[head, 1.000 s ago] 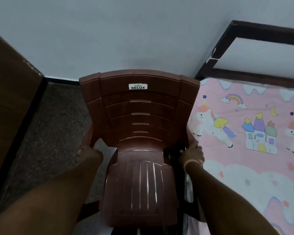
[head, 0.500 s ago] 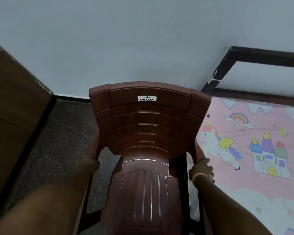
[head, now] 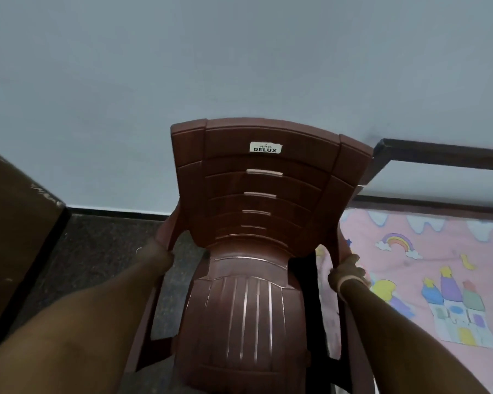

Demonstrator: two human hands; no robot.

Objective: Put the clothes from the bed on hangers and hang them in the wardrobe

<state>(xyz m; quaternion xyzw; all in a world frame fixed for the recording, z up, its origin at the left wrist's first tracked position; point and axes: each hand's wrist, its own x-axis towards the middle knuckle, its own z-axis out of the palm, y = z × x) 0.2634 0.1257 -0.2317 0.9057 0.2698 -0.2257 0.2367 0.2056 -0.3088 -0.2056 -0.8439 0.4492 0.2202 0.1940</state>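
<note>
A brown plastic armchair point(head: 254, 200) with a "DELUX" sticker fills the middle of the view, its back towards the wall. My left hand point(head: 155, 253) grips its left armrest. My right hand point(head: 349, 271) grips its right armrest, a band around the wrist. The bed point(head: 427, 251) with a pink unicorn and castle sheet lies to the right, touching the chair's side. No clothes, hangers or wardrobe interior show in this view.
A dark wooden panel point(head: 15, 240) stands at the left edge. Dark speckled floor point(head: 97, 251) runs between it and the chair. A pale wall point(head: 211, 66) is straight ahead, and the bed's dark frame point(head: 439, 156) rises at the right.
The chair has risen and come nearer in the view, its back now higher against the wall. Both hands kept their grip on the armrests and moved up with it.
</note>
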